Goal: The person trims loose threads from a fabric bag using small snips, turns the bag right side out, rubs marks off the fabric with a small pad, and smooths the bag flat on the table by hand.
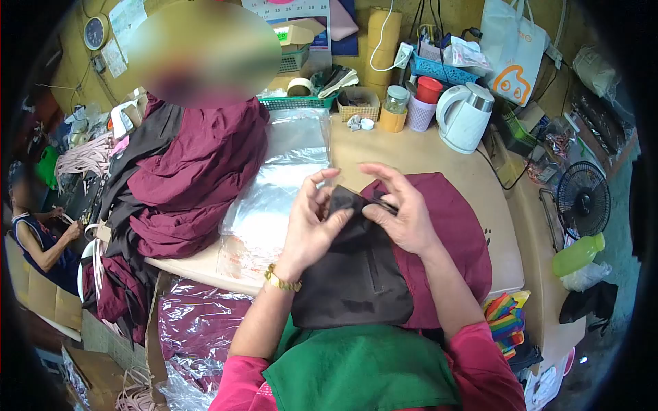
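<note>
At a tan table [504,198] crowded with cloth and household odds and ends, I work on a piece of black cloth [349,294] laid in front of me, its lower end near my green apron [363,370]. My left hand [312,222] pinches the cloth's gathered top between thumb and curled fingers; my right hand [403,212] grips a fold just beside it, thumb pressed down, index finger raised. Maroon cloth [452,240] lies next to and partly under the black; whether the two are joined I cannot tell.

By my judgement the work is partway along: the piece in my hands is unwrapped and its top looks unsettled. A loose maroon and black heap [199,178] waits to my left, beside flat clear plastic [295,151], while plastic-covered maroon cloth [199,318] below the table edge looks finished.
</note>
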{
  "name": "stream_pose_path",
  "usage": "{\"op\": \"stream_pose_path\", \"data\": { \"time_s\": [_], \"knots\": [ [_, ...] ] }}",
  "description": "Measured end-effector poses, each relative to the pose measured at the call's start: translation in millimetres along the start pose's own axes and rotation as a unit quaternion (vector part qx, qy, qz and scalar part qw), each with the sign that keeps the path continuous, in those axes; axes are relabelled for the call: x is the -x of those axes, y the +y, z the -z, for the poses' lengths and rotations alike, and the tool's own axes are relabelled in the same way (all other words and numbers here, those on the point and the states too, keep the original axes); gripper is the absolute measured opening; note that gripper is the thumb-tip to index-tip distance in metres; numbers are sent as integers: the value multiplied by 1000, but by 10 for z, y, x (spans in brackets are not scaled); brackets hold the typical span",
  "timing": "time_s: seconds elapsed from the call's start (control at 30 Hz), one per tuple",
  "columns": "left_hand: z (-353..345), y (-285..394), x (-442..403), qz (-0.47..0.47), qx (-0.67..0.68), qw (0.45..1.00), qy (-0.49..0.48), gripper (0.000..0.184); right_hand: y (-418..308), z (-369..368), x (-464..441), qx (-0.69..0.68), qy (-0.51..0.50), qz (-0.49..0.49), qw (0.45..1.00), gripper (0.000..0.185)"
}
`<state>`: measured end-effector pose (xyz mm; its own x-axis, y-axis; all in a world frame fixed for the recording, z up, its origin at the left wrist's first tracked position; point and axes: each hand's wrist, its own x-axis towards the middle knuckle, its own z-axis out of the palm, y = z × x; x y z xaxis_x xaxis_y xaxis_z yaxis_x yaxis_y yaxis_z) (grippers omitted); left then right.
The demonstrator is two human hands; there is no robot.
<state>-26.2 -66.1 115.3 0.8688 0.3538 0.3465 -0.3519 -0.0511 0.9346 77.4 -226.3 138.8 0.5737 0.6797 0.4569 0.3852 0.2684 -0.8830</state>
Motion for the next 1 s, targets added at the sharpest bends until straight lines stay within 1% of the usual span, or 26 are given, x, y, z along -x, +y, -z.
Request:
{"op": "stream_pose_path", "data": {
  "time_s": [0.03, 0.07, 0.1, 0.13, 0.17, 0.2, 0.23, 0.27, 0.3, 0.37, 0.4, 0.43, 0.5, 0.53, 0.57, 0.63, 0.67, 0.7, 0.73, 0.77, 0.83, 0.87, 0.9, 0.97, 1.0],
  "knots": [
    [-38, 13, 58, -2, 24, 1000, -4, 65, 65, -73, -35, -51, -17, 22, 998, 53],
    [-71, 47, 103, -9, 51, 999, 2, 60, 176, -72, -27, -79, -55, -31, 995, 52],
    [-51, 25, 135, -12, 47, 999, 3, 60, 229, -88, -9, -107, -92, -84, 986, 50],
    [-25, -26, 155, 24, 106, 994, 10, 52, 213, -147, 14, -128, -72, -58, 987, 31],
    [-7, -54, 174, 58, 165, 984, 16, 44, 230, -143, 45, -128, -74, -55, 987, 31],
    [5, -48, 204, 50, 136, 988, 49, 26, 273, -108, 97, -78, -39, -74, 993, 22],
    [41, -50, 217, 50, 136, 988, 49, 26, 322, -84, 149, -27, -2, -94, 995, 14],
    [109, -58, 225, 37, 125, 986, 100, 24, 375, -81, 183, -41, 32, -71, 996, 11],
    [193, -69, 228, 24, 113, 982, 149, 22, 371, -41, 213, -40, 33, -72, 996, 11],
    [402, -38, 167, -22, 121, 968, 221, 18, 360, 59, 272, -37, 113, -56, 991, 10],
    [429, -41, 168, -11, 93, 976, 195, 16, 366, 55, 303, -6, 116, -59, 991, 6],
    [443, -42, 179, 1, 64, 983, 171, 15, 264, -38, 303, -7, 115, -61, 991, 6],
    [177, 51, 251, 22, 84, 993, 81, 13, -11, -269, 270, -62, 102, -37, 992, 18],
    [62, 99, 282, 39, 84, 994, 49, 13, 29, -271, 268, -91, 41, -63, 993, 30],
    [-27, 101, 298, 12, 91, 995, 33, 14, 157, -267, 255, -102, -25, -62, 993, 21],
    [-23, 139, 305, -21, -9, 996, 86, 11, 268, -231, 292, -45, 1, -70, 997, 9],
    [69, 124, 307, -17, -5, 991, 132, 11, 297, -208, 303, -44, 2, -68, 997, 9],
    [220, 100, 308, -14, 0, 984, 179, 12, 318, -181, 316, -32, 55, -56, 996, 7],
    [377, 92, 289, -38, -11, 969, 246, 14, 327, -144, 327, -19, 108, -44, 993, 9],
    [540, 95, 275, -62, -23, 948, 310, 16, 328, -94, 344, -18, 110, -43, 993, 9],
    [805, 140, 352, -16, -25, 962, 271, 20, 330, -21, 385, -5, 124, -72, 990, 13],
    [775, 179, 373, 5, -58, 972, 226, 22, 301, -80, 375, -20, 138, -46, 989, 16],
    [713, 247, 396, 98, -124, 972, 172, 31, 295, -134, 371, -22, 138, -46, 989, 16],
    [451, 322, 399, 71, -207, 975, 37, 42, 297, -225, 382, -9, 138, -6, 990, 17],
    [358, 292, 379, 63, -189, 980, 13, 45, 345, -228, 403, 32, 124, -7, 992, 17]
  ]
}}
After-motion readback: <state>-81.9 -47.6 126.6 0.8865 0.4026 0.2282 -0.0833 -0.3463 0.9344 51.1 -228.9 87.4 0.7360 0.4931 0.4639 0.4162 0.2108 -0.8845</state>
